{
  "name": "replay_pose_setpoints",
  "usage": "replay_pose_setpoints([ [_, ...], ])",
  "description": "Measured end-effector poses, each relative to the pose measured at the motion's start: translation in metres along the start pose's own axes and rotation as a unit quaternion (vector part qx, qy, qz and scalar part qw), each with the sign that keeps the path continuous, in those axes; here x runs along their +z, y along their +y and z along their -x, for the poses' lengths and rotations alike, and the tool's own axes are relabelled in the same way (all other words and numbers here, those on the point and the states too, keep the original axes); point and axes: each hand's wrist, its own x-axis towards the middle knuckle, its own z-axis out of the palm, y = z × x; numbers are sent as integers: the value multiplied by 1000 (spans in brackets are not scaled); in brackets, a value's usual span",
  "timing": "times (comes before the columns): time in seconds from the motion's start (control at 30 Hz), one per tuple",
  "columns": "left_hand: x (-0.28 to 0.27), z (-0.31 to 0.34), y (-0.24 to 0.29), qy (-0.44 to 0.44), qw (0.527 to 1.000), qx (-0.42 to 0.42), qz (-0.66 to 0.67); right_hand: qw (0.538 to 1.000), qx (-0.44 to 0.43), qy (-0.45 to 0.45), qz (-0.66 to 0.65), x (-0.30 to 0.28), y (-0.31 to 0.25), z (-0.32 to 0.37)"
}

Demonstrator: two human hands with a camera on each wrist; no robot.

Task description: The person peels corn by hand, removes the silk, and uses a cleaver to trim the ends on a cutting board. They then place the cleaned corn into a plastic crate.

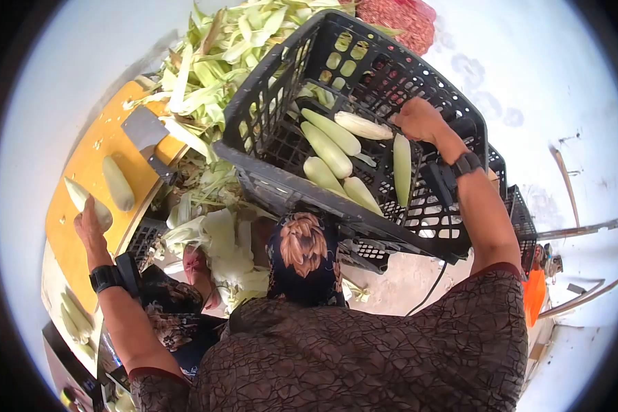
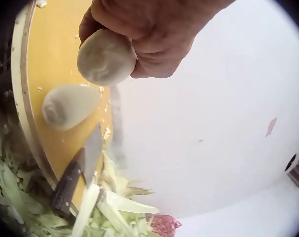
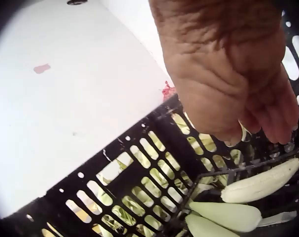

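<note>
A dark brown top [image 1: 364,343] is worn, covered all over in an irregular black cracked-line pattern. Its sleeves are cut short, leaving the forearms bare, and are finished with plain maroon edging [image 1: 498,269]. A black band is fastened around each wrist, the left band [image 1: 106,278] and the right band [image 1: 467,163], and a small, dark, blocky device is carried beside each, the left device [image 1: 128,275] and the right device [image 1: 439,182]. Below, a very dark lower garment [image 1: 303,254] is seen, printed with large peach and brown flowers. Reddish-pink footwear [image 1: 198,264] is partly visible, its shape unclear.
</note>
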Motion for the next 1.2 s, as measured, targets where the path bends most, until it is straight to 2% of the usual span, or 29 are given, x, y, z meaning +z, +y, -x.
replay_pose_setpoints([
  [0.07,2,-8,-12,-5,1000,-20,-4,996,6,16,92,14,8,-7],
  [0.2,9,-14,-32,14,997,-70,-36,994,43,5,95,27,10,-2],
  [0.27,10,-17,-39,0,996,-78,-36,990,91,-37,105,36,18,-7],
  [0.53,11,1,-27,-43,995,-87,13,990,100,-28,99,68,43,-12],
  [0.6,8,-5,-31,-56,993,-72,-76,989,105,-33,97,72,43,-10],
  [0.7,9,-8,-36,-50,990,-64,-116,988,108,-55,92,81,47,-8],
  [0.8,6,-11,-37,-76,987,-67,-126,986,134,-65,78,89,53,-4],
  [0.87,7,-4,-31,-74,988,-71,-112,991,118,-35,58,102,66,-3],
  [1.03,2,-4,-36,-79,990,-89,-74,995,99,-25,18,123,87,-8],
  [1.1,0,-3,-39,-74,992,-90,-52,979,151,-55,-126,121,86,-4],
  [1.13,0,-2,-38,-70,992,-90,-50,975,159,-80,-135,114,80,-1],
  [1.2,0,-2,-38,-93,990,-90,-63,974,157,-65,-147,124,90,-6],
])
